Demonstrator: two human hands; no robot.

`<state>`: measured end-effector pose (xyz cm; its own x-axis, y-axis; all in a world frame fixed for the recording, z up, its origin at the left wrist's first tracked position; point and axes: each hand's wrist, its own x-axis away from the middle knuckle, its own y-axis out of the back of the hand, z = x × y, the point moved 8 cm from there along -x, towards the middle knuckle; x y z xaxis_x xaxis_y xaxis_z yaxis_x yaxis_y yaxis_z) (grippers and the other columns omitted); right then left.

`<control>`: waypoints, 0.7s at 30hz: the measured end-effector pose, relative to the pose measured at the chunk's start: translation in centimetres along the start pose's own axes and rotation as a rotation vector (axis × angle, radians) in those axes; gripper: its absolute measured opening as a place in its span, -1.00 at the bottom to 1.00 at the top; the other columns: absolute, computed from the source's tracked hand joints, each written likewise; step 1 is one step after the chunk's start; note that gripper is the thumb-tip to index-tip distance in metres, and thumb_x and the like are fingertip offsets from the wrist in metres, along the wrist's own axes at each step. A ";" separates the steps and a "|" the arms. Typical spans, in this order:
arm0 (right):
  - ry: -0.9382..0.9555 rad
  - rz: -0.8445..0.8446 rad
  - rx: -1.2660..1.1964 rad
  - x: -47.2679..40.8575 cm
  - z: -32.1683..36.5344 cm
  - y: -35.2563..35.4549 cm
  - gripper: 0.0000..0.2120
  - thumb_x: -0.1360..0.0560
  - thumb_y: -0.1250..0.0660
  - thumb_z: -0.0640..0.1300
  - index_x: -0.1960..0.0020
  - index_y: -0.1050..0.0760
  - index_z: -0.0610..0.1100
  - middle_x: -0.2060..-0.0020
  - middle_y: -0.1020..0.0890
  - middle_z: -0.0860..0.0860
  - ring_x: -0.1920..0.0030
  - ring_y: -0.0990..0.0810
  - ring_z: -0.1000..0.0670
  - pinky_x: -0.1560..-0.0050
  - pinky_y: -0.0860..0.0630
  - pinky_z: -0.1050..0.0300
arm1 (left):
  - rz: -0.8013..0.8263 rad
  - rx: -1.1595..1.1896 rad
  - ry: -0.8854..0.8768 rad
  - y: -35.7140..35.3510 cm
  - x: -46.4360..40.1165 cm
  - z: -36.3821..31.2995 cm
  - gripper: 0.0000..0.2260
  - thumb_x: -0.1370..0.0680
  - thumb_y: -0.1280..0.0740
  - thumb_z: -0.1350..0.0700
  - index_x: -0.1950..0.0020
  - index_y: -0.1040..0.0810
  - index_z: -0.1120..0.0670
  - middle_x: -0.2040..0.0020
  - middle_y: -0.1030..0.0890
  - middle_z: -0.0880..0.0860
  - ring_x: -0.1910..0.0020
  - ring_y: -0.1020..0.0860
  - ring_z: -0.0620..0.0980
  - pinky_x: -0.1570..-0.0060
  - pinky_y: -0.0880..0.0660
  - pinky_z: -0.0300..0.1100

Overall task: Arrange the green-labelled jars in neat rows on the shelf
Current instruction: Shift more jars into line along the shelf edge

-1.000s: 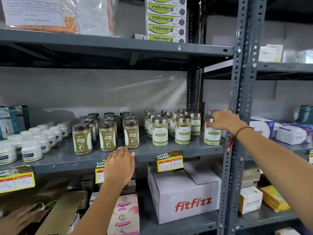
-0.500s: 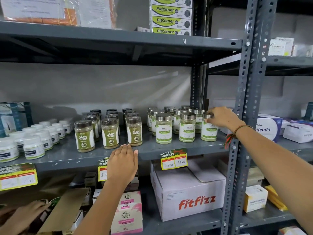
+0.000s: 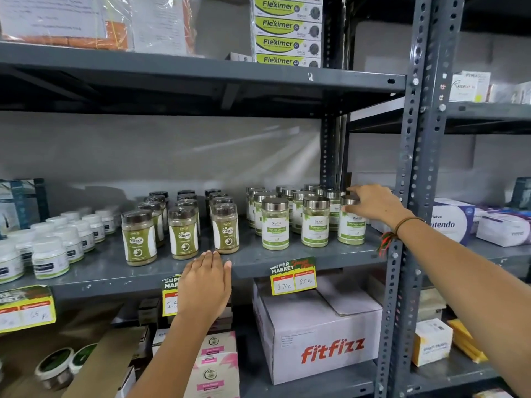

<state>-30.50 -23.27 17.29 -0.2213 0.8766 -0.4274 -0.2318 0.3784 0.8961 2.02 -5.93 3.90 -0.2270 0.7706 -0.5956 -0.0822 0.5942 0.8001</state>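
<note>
Right hand [image 3: 373, 205] laid over silver lid of rightmost front jar [image 3: 351, 225], fingers curled on lid rim; jar upright, right of centre in frame. Left hand [image 3: 205, 285] spread flat, grasping nothing, pressed against front edge of grey shelf [image 3: 115, 271], lower centre. Green-labelled jars [image 3: 298, 216] ranked in rows just left of held jar. Olive-labelled jars [image 3: 184, 228] lined up at centre. White tubs [image 3: 54, 248] seen at left. Fitfizz box [image 3: 319, 334] stored below.

Fitfizz box [image 3: 321, 334], white tubs [image 3: 50, 257], Fleximer cartons [image 3: 287, 27], price tag [image 3: 293, 278]
</note>
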 end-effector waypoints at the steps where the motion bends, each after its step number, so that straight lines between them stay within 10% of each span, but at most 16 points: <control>1: 0.022 -0.035 -0.006 0.0 0.4 0.2 -0.40 -0.49 -0.35 0.14 -0.47 -0.38 -0.06 -0.26 -0.60 -0.18 -0.25 -0.56 -0.24 -0.20 -0.53 -0.15 | -0.001 0.008 0.000 0.0 0.0 0.0 -0.53 -0.61 0.01 -0.06 -0.34 -0.42 0.20 -0.31 -0.52 0.17 -0.33 -0.44 0.09 -0.34 -0.37 0.01; 21: 0.222 0.072 -0.163 -1.1 6.8 -2.5 -0.44 -0.45 -0.36 0.25 -0.29 -0.52 -0.09 -0.15 -0.65 -0.07 -0.14 -0.60 -0.10 -0.12 -0.51 0.01 | -0.018 0.017 -0.002 0.3 0.2 0.0 -0.49 -0.60 0.06 -0.08 -0.30 -0.47 0.20 -0.26 -0.57 0.17 -0.28 -0.49 0.09 -0.31 -0.41 0.01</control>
<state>-23.20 -23.17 16.38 -0.4409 0.8060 -0.3949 -0.3534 0.2486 0.9018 1.94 -5.61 4.00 -0.2238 0.7601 -0.6100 -0.0702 0.6117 0.7880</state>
